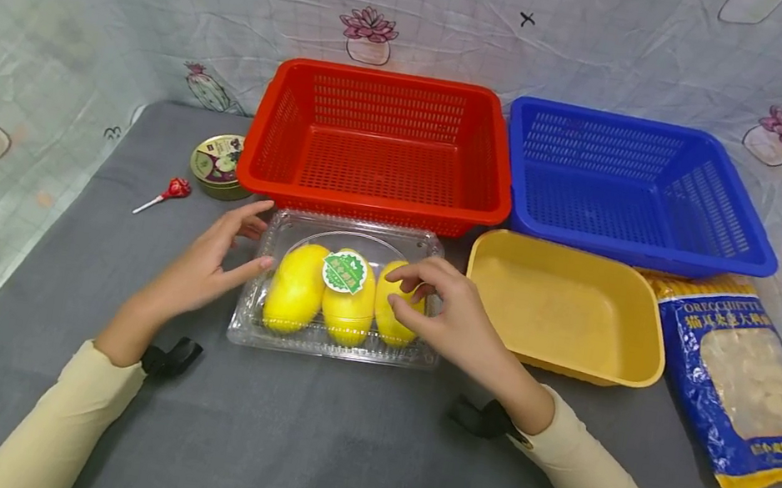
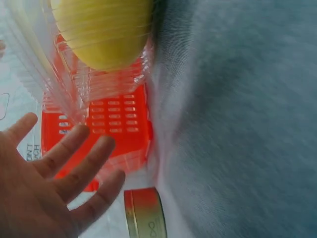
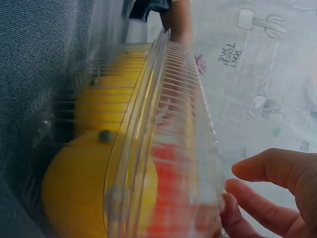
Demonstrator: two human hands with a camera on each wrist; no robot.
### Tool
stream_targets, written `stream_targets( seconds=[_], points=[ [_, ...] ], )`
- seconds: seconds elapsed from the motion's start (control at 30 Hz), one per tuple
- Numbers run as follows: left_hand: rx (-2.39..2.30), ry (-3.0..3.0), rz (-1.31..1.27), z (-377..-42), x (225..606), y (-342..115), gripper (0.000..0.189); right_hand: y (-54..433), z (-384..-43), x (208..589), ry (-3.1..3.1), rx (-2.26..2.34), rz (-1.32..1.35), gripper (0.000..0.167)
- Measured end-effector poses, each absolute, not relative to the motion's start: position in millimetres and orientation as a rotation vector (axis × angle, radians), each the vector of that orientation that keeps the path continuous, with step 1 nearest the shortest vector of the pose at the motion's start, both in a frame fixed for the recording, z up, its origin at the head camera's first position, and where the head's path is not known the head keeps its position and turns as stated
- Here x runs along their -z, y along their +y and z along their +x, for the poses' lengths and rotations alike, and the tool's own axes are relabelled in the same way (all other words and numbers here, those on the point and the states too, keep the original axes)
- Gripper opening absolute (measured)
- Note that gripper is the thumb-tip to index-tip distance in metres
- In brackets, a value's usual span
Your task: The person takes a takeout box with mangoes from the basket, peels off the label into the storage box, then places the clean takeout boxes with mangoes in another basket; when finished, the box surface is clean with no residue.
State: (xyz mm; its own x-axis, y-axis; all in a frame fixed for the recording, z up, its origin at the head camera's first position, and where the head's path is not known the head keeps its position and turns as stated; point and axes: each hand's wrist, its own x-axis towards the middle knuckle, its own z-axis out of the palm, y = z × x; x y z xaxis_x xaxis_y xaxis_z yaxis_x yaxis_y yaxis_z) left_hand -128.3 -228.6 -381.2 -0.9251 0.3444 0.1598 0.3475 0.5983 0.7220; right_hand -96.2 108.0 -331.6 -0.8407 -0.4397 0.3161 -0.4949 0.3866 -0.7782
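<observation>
A clear plastic clamshell box (image 1: 429, 243), lid down, holds three yellow fruits (image 1: 295, 290) and has a green-and-white round sticker (image 1: 345, 272) on top. At its left side is my left hand (image 1: 206, 260), thumb and fingers spread, holding nothing; in the left wrist view the straight fingers (image 2: 81, 171) show near the box's clear wall. My right hand (image 1: 453, 308) hovers over the right end of the lid with loosely bent fingers. In the right wrist view a gap shows between thumb and forefinger, with nothing gripped; whether the other fingertips touch the lid I cannot tell.
Behind the box stand a red basket (image 1: 373, 212) and a blue basket (image 1: 633, 248). A yellow tray (image 1: 557, 302) is at right, beside a blue pasta bag (image 1: 750, 382). To the left lie a round tin (image 1: 217, 159) and a red lollipop (image 1: 178, 188).
</observation>
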Motion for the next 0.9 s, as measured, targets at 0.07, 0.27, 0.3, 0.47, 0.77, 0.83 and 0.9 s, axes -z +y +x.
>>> stream_targets(
  seconds=[0.07,0.27,0.3,0.47,0.77,0.83,0.9],
  points=[
    [1.232,-2.82,-0.594,-130.4,380.8,-225.8,0.08,103.7,-98.4,332.2,-2.58,-1.504,0.885,0.021],
    [1.17,-2.803,-0.624,-136.0,378.5,-218.2,0.075,94.3,-102.3,335.1,-2.601,-1.524,0.904,0.026],
    [1.183,-2.797,-0.64,-136.9,378.4,-217.6,0.072,92.9,-103.0,336.3,-2.599,-1.519,0.908,0.027],
    [1.267,-2.733,-0.713,-138.7,379.1,-218.0,0.064,86.2,-108.1,340.4,-2.621,-1.468,0.906,0.026],
    [1.345,-2.686,-0.721,-139.0,382.5,-219.5,0.063,78.9,-118.4,340.5,-2.708,-1.47,0.815,0.019],
    [1.362,-2.678,-0.724,-139.3,383.0,-219.3,0.063,77.2,-120.5,341.8,-2.711,-1.437,0.8,0.017],
    [1.375,-2.674,-0.724,-139.8,383.3,-218.8,0.063,75.4,-122.4,342.9,-2.723,-1.381,0.781,0.016]
  ],
)
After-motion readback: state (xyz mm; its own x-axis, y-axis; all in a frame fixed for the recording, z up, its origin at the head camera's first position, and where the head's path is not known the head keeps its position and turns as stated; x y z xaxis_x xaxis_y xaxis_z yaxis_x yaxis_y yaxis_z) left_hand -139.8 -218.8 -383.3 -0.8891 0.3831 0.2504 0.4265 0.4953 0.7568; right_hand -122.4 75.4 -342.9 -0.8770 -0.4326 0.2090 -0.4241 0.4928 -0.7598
